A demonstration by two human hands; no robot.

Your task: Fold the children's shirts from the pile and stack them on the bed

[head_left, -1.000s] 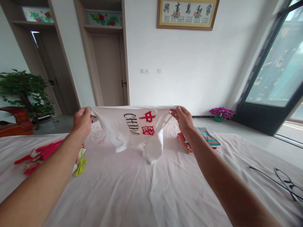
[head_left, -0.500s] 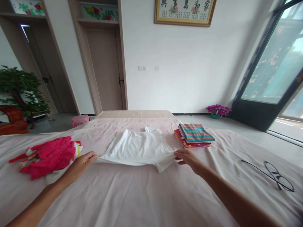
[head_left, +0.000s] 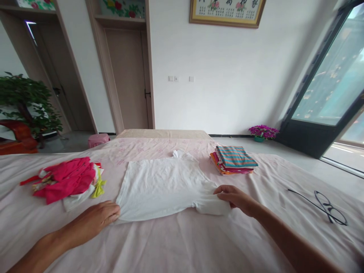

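Observation:
A white short-sleeved T-shirt (head_left: 159, 185) lies spread on the bed in front of me, its neckline pointing right and its hem at the left. My left hand (head_left: 105, 213) is closed on the near corner of the hem. At the near sleeve, my right hand (head_left: 231, 195) pinches the fabric between thumb and fingers. The shirt's near edge runs between both hands, with light creases over the body. The fingertips of the left hand are partly hidden.
A loose heap of red and other clothes (head_left: 68, 180) lies at the left. Folded clothes with a striped top piece (head_left: 236, 157) are stacked to the right. Black-framed glasses (head_left: 327, 206) rest at the far right on the pale pink sheet (head_left: 170, 250). A pink stool (head_left: 98, 139) stands beyond the bed.
Both hands have come nearer to me with the white T-shirt's near edge. The shirt now lies flatter and wider. The view has tilted down slightly.

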